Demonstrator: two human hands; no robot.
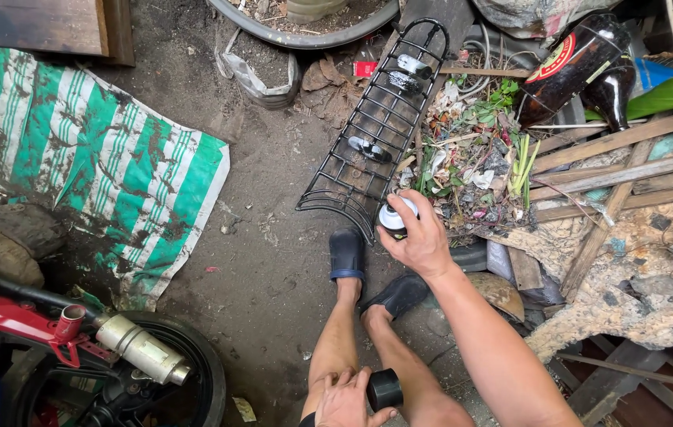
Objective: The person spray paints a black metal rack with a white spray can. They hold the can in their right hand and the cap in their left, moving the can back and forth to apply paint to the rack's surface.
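Observation:
My right hand (422,237) grips a spray can (396,217) with a white top, held just in front of the near end of a black wire rack (376,130) that lies on the dirt ground. Wet glossy patches show on the rack's wires. My left hand (346,399) rests on my knee and holds the can's black cap (384,389). My feet in dark sandals (347,255) stand right below the rack's near end.
A green-and-white striped tarp (91,150) covers the ground at left. A motorcycle's rear wheel and shock absorber (142,352) sit at lower left. Wooden slats (621,170), plant litter (471,158) and two brown bottles (570,67) crowd the right side.

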